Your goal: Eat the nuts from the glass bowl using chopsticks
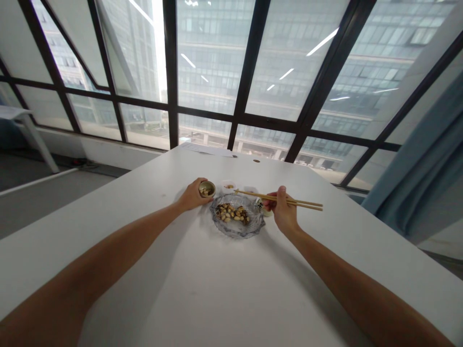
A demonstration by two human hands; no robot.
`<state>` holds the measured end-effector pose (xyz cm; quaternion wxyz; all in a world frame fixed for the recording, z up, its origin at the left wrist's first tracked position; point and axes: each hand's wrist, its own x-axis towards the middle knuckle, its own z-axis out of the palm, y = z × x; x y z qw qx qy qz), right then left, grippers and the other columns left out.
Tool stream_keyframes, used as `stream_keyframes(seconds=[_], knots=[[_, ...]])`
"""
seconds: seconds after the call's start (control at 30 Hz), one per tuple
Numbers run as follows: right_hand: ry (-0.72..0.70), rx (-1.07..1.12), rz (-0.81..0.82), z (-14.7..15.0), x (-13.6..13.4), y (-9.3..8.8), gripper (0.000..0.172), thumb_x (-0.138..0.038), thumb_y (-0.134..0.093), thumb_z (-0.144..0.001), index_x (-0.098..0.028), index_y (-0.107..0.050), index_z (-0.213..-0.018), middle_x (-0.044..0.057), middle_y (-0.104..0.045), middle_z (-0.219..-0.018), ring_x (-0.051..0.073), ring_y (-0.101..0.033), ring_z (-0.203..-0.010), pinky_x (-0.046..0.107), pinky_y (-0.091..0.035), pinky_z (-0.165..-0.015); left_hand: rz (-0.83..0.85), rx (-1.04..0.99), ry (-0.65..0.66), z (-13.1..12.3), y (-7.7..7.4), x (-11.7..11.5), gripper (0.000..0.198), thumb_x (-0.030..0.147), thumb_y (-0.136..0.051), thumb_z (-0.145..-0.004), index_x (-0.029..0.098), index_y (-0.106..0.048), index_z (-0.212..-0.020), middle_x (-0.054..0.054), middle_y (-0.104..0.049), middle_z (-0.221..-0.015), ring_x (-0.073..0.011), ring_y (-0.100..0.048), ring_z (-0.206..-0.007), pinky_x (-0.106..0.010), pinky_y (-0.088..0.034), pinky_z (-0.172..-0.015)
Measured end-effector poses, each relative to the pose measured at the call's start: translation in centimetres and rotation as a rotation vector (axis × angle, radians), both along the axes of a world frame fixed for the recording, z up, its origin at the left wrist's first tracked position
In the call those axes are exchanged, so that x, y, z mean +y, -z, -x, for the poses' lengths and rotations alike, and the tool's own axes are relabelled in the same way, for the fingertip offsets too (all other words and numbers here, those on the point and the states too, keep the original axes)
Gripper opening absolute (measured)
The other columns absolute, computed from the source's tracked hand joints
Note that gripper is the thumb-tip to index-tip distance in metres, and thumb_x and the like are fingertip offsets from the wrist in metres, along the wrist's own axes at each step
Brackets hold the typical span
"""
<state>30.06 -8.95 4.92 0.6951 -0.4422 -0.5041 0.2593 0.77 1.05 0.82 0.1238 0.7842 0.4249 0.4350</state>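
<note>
My left hand (192, 195) is wrapped round a small greenish-brown cup (207, 184) that is tipped toward me, with several pale nuts inside. In my right hand (285, 214) is a pair of wooden chopsticks (304, 203), their tips pointing left above the small dishes behind the plate. Between my hands a clear glass plate (237, 233) with a wavy rim carries a mix of pale nuts (227, 218) and dark seeds (247, 218). A small patterned cup (259, 204) stands at the plate's right edge, partly hidden by my right hand.
Behind the plate are a small white dish (224, 190) with a few brown bits and another white dish (249, 189), partly covered by the chopsticks. White paper (208, 150) lies at the far end of the white table (202, 289). A blue curtain (415, 168) hangs at right.
</note>
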Motion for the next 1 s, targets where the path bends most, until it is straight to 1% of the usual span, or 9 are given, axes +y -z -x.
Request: stream_keyframes(seconds=[0.17,0.27,0.37,0.43,0.5,0.6,0.73,0.87,1.0], knots=[[-0.009,-0.02,-0.044,1.9,0.5,-1.9,0.063,-0.081,-0.052,-0.079,-0.02,-0.06,-0.065,0.004,-0.064,-0.049,0.012,-0.052,-0.036,0.025,-0.042,-0.036,0.033,-0.019,-0.038,-0.1,0.4,0.0,0.07,0.051,-0.077,-0.063,0.019,-0.054,-0.121,-0.011,-0.067,-0.118,-0.0279,-0.065,-0.107,-0.042,-0.05,-0.097],[-0.006,0.019,-0.034,1.8,1.0,-2.5,0.064,-0.081,-0.055,-0.077,-0.019,-0.06,-0.065,0.003,-0.064,-0.049,0.011,-0.052,-0.035,0.023,-0.042,-0.035,0.154,-0.028,-0.099,0.1,0.3,0.5,0.073,0.06,-0.074,-0.066,0.018,-0.054,-0.122,-0.012,-0.07,-0.114,-0.0279,-0.067,-0.102,-0.04,-0.052,-0.091],[-0.002,0.043,-0.009,1.1,1.4,-2.4,0.064,-0.083,-0.057,-0.074,-0.019,-0.06,-0.065,0.003,-0.063,-0.048,0.011,-0.052,-0.035,0.023,-0.042,-0.034,0.271,0.021,-0.135,0.1,-0.6,1.7,0.08,0.067,-0.073,-0.066,0.016,-0.054,-0.125,-0.016,-0.07,-0.118,-0.0303,-0.068,-0.103,-0.04,-0.053,-0.089],[0.015,0.039,0.003,0.7,1.7,-2.2,0.064,-0.083,-0.056,-0.074,-0.019,-0.06,-0.065,0.003,-0.063,-0.047,0.012,-0.052,-0.034,0.023,-0.042,-0.033,0.239,0.066,-0.131,-0.7,-1.5,2.5,0.083,0.069,-0.071,-0.066,0.016,-0.054,-0.126,-0.019,-0.065,-0.128,-0.0332,-0.065,-0.113,-0.042,-0.05,-0.094],[0.033,0.027,0.003,0.5,2.0,-2.1,0.064,-0.082,-0.055,-0.076,-0.02,-0.059,-0.065,0.003,-0.063,-0.047,0.012,-0.052,-0.033,0.023,-0.042,-0.033,0.156,0.126,-0.105,-2.1,-2.5,3.2,0.081,0.07,-0.069,-0.068,0.017,-0.054,-0.128,-0.018,-0.061,-0.136,-0.0352,-0.06,-0.122,-0.044,-0.046,-0.1],[0.051,-0.004,-0.016,0.4,2.4,-2.1,0.063,-0.082,-0.052,-0.078,-0.02,-0.059,-0.066,0.003,-0.063,-0.047,0.012,-0.052,-0.034,0.024,-0.043,-0.034,0.091,0.262,-0.044,-5.0,-3.5,3.8,0.077,0.065,-0.069,-0.071,0.021,-0.053,-0.132,-0.015,-0.064,-0.134,-0.0358,-0.059,-0.124,-0.048,-0.039,-0.106],[0.081,-0.05,-0.047,0.6,2.5,-2.5,0.062,-0.08,-0.052,-0.079,-0.02,-0.059,-0.065,0.003,-0.064,-0.048,0.012,-0.053,-0.036,0.024,-0.043,-0.036,0.144,0.371,-0.022,-7.5,-4.1,3.9,0.074,0.049,-0.075,-0.069,0.021,-0.049,-0.133,-0.016,-0.07,-0.123,-0.039,-0.062,-0.118,-0.056,-0.037,-0.104],[0.084,-0.102,-0.111,1.0,2.5,-2.6,0.061,-0.078,-0.05,-0.082,-0.02,-0.06,-0.066,0.003,-0.063,-0.048,0.012,-0.053,-0.038,0.024,-0.042,-0.038,0.065,0.35,0.041,-7.4,-4.7,3.3,0.078,0.035,-0.079,-0.064,0.022,-0.047,-0.133,-0.014,-0.07,-0.122,-0.0387,-0.063,-0.116,-0.054,-0.039,-0.103],[0.097,-0.164,-0.138,1.7,3.3,-2.0,0.06,-0.075,-0.048,-0.086,-0.02,-0.06,-0.068,0.002,-0.063,-0.051,0.013,-0.055,-0.041,0.024,-0.044,-0.041,0.014,0.346,0.058,-6.9,-5.2,2.4,0.077,0.03,-0.078,-0.065,0.023,-0.045,-0.134,-0.012,-0.069,-0.124,-0.0359,-0.063,-0.116,-0.051,-0.04,-0.103]])
